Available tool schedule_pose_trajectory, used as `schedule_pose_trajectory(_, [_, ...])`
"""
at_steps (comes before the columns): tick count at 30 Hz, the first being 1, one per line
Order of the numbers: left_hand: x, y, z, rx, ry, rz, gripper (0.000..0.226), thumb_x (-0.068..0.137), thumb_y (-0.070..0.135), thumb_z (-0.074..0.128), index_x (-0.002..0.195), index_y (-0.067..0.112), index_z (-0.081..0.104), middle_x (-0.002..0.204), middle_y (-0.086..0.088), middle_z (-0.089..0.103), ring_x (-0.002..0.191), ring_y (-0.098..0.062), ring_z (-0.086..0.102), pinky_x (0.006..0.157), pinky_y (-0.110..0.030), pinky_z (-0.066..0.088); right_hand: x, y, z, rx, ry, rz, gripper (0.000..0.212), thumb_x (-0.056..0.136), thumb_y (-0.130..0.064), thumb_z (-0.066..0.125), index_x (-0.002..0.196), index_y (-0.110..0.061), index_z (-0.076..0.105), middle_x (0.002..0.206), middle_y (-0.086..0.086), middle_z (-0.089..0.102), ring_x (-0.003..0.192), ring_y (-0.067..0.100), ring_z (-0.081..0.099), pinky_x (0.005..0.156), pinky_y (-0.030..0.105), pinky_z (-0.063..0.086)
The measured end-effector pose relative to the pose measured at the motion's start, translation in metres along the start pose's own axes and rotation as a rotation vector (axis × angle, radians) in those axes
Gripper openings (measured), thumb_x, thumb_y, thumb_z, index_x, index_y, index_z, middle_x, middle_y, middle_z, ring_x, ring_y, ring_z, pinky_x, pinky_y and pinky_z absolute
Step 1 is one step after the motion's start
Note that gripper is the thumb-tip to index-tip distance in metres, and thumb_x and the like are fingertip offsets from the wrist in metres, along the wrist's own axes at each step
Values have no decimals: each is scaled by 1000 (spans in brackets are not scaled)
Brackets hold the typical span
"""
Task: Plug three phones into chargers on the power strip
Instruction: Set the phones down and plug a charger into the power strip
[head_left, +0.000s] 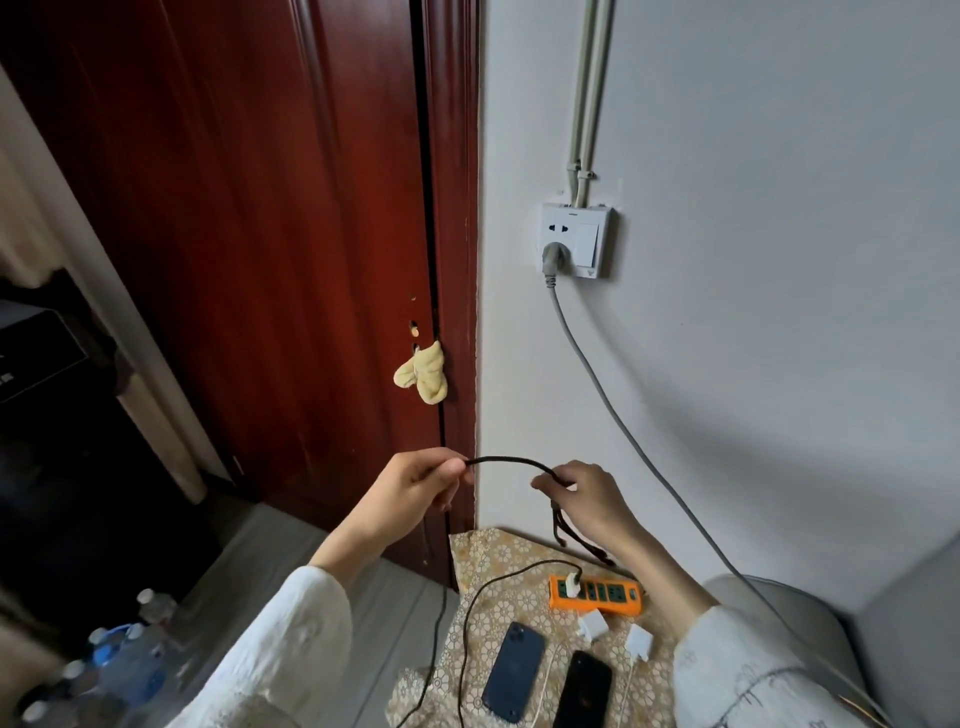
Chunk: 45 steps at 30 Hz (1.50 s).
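A person in white sleeves holds a dark braided cable stretched in a shallow arc between two raised hands, above the far edge of a small counter covered with a floral-patterned cloth. The left hand pinches one end of the cable, fingers curled together on it; the right hand grips the other part, fingers closed around it, with the remaining length hanging in loops below the palm toward the counter's far edge.

On the counter, an orange power strip lies near the far right corner. One white charger is plugged into its left end, and a thin black cord runs from it across the cloth toward the near edge. Two more white chargers lie loose just in front of the strip: one near its middle, another closer to the right edge, each with a white cord trailing toward the near edge. Two phones rest face down near the front: a dark blue phone and, just to its right, a black phone. A third phone cannot be made out.

A grey power cord descends from a wall socket on the white wall. A dark red door stands at left, a yellow cloth wedged at its edge. Water bottles sit on the floor at lower left.
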<state>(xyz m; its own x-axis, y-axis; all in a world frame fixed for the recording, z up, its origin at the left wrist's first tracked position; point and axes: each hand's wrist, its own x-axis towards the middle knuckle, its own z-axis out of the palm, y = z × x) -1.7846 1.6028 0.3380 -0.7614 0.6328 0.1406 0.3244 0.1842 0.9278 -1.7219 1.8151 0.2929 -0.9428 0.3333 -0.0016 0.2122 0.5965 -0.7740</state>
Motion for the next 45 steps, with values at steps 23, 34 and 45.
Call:
schedule_pose_trajectory(23, [-5,-44,-20,148,-207,-422,24,94,24,46,107,18,65,98,0,71,90,-12,67,81,-23,52,22,-41,-2,1161,-138,328,15,91,-6,50,85,-6,64,80,8,72,68,18,63,53,25,54])
schedule_pose_trajectory(34, [26,-9,2,-418,132,-315,23,91,12,51,109,2,60,89,-5,68,84,-13,61,80,-26,48,-4,-40,32,392,-433,20,22,93,-8,48,102,-8,68,81,-4,68,69,-4,63,72,14,52])
schedule_pose_trajectory(45, [13,-17,14,-51,67,-248,12,80,7,66,91,6,70,81,-8,70,69,-10,66,67,-20,57,1,-41,9,395,-146,-12,30,89,-38,53,92,-15,71,90,16,71,75,25,64,69,28,48])
